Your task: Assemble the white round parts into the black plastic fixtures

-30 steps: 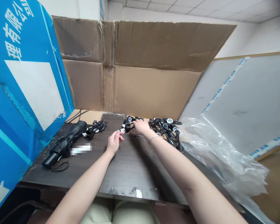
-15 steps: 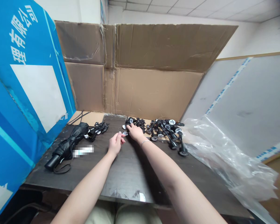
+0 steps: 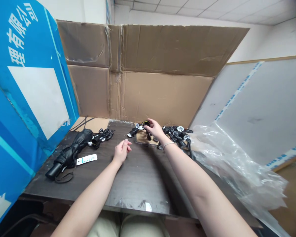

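My right hand (image 3: 154,129) reaches to the far side of the dark table (image 3: 128,177) and pinches a small black part (image 3: 145,123) at the left end of a heap of black parts with shiny round caps (image 3: 176,135). A silver bracelet sits on that wrist. My left hand (image 3: 121,150) rests on the table nearer to me, fingers loosely curled, with nothing visible in it. A second small cluster of black parts (image 3: 101,136) lies to its left.
A folded black umbrella (image 3: 70,152) and a white remote-like strip (image 3: 86,159) lie at the left. Brown cardboard (image 3: 148,85) walls the back, a blue box (image 3: 24,82) the left, a grey board (image 3: 259,105) the right. Crumpled clear plastic (image 3: 234,164) covers the table's right side.
My right hand has lifted from the table edge of the pile and moved back and right, now pinching a black part. My left hand has stayed about where it was.
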The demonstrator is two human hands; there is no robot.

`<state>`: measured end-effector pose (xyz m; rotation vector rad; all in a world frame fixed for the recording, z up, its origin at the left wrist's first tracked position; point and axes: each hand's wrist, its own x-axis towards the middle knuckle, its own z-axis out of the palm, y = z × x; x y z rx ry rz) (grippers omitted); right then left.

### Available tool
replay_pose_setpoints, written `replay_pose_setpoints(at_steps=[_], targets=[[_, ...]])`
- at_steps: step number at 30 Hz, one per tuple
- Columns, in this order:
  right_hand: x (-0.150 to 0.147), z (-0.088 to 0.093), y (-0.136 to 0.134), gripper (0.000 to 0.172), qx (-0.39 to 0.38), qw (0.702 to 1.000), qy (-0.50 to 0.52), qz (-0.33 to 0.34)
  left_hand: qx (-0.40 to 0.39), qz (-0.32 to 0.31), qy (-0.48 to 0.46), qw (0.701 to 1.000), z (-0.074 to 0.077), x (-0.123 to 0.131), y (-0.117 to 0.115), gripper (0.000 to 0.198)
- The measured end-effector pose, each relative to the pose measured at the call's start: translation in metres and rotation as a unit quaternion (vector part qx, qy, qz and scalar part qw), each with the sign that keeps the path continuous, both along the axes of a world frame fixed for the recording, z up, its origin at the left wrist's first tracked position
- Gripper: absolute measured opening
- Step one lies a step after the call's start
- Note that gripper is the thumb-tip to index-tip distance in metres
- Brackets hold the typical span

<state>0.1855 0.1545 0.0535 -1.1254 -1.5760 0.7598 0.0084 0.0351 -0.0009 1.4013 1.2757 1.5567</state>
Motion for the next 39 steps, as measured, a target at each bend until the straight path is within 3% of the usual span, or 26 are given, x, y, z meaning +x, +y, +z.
replay_pose_setpoints(at_steps=[5,11,15,21,25,33,39], targets=[[0.01,0.014,-0.001,0.028,-0.104,0.969,0.222,0.013,-0.001,0.002,-0.001,1.0,0.0,0.001,0.0,0.047],[0.02,0.025,-0.013,0.016,-0.118,0.943,0.31,0.024,0.002,0.006,0.007,1.0,0.002,0.001,-0.001,0.047],[0.01,0.028,-0.039,0.022,-0.101,0.919,0.37,0.095,0.016,0.009,0.019,1.0,0.003,0.001,-0.003,0.042],[-0.024,0.013,-0.087,0.037,-0.012,0.956,0.268,0.115,0.064,0.024,0.047,0.997,0.005,0.003,-0.006,0.028],[-0.038,-0.003,-0.106,0.037,0.06,0.961,0.236,0.134,0.094,0.045,0.089,0.991,0.006,0.006,-0.008,0.025],[-0.034,-0.03,-0.113,0.04,0.102,0.971,0.176,0.127,0.117,0.045,0.127,0.984,0.005,0.009,-0.006,0.037],[-0.031,-0.04,-0.105,0.04,0.148,0.98,0.113,0.066,0.132,0.055,0.127,0.982,0.008,0.008,-0.007,0.027]])
